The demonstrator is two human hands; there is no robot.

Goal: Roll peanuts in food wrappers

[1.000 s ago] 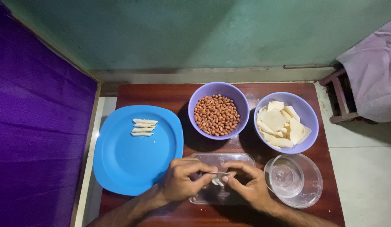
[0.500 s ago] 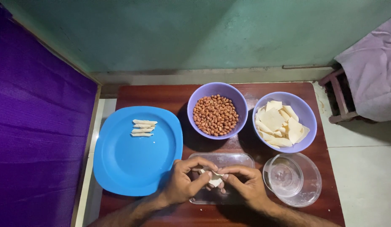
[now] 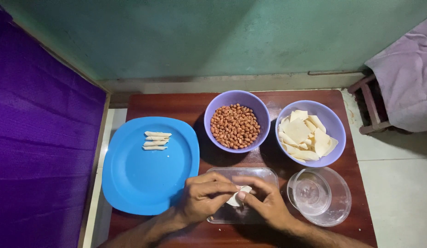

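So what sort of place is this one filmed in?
Probably a home food-prep corner: a small low wooden table against a green wall, with a bowl of peanuts, a bowl of pale wrapper squares, and both hands rolling a piece.

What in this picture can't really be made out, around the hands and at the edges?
- Pale piece, head view: mostly covered by the left hand and right hand; its shape is unclear.
- Clear tray: its near part lies under both hands.
- Small glass bowl: too clear to tell if it holds liquid.
- Cloth-covered furniture: cut off by the right edge.
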